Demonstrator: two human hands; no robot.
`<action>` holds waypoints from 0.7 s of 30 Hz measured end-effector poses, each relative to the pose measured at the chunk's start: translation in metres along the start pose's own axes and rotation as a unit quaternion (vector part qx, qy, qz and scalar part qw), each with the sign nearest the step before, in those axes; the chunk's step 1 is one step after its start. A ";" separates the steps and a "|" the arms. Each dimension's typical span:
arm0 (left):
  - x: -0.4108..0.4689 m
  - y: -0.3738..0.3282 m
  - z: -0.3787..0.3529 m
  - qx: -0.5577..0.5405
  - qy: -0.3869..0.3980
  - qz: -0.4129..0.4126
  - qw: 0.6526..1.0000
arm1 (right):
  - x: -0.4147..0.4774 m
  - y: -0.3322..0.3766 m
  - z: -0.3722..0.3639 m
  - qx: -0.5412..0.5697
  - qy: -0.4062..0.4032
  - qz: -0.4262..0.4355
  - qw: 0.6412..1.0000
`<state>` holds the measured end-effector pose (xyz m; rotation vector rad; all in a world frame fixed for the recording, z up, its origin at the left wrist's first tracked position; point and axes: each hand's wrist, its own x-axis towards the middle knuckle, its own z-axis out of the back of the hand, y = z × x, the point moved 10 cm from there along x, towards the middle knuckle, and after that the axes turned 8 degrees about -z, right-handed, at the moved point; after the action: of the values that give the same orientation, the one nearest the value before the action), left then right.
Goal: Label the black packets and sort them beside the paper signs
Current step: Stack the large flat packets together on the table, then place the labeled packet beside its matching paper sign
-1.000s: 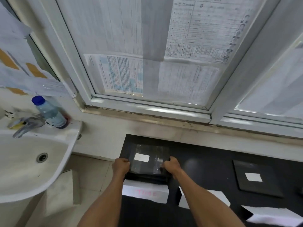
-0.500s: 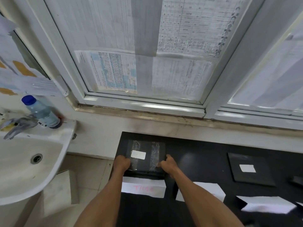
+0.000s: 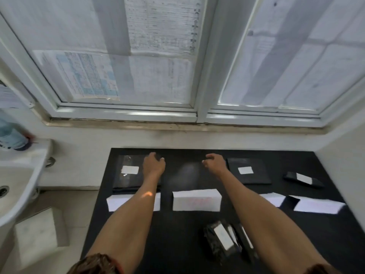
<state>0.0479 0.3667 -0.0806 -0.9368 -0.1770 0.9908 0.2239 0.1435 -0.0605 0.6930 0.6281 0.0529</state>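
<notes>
A black packet (image 3: pixel 128 173) with a white label lies flat at the table's far left, behind the leftmost paper sign (image 3: pixel 116 203). My left hand (image 3: pixel 154 165) hovers over that packet's right edge, fingers loosely curled, holding nothing. My right hand (image 3: pixel 215 164) is over bare table behind the middle paper sign (image 3: pixel 196 200), also empty. A second labelled packet (image 3: pixel 247 173) lies just right of my right hand. A smaller labelled packet (image 3: pixel 303 179) sits farther right. Several more packets (image 3: pixel 223 241) lie near the front edge between my forearms.
The black table (image 3: pixel 181 234) butts against a white wall under a paper-covered window. Two more paper signs (image 3: pixel 273 198) (image 3: pixel 318 206) lie at the right. A white sink (image 3: pixel 17 186) with a bottle (image 3: pixel 10 135) on its rim stands left of the table.
Both hands have let go of the far-left packet, which now lies flat. My right hand has moved right, away from it. The camera has swung right, showing more of the table.
</notes>
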 end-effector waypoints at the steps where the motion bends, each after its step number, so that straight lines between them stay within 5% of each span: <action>1: -0.013 -0.011 -0.013 0.005 0.003 -0.008 1.000 | -0.003 -0.014 0.016 0.016 -0.002 -0.005 1.000; 12: -0.176 0.002 -0.162 0.053 0.144 0.075 0.985 | -0.061 -0.167 0.059 0.023 0.109 -0.042 0.993; 16: -0.227 0.022 -0.206 0.004 0.203 0.111 0.973 | -0.086 -0.209 0.040 -0.111 0.150 -0.022 0.982; 21: -0.252 0.035 -0.211 -0.051 0.133 0.155 0.978 | -0.102 -0.250 0.016 -0.200 0.182 -0.030 0.962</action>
<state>-0.0075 0.0523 -0.1679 -1.2052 0.1498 1.1377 0.1106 -0.0851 -0.1511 0.2699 0.9592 0.2493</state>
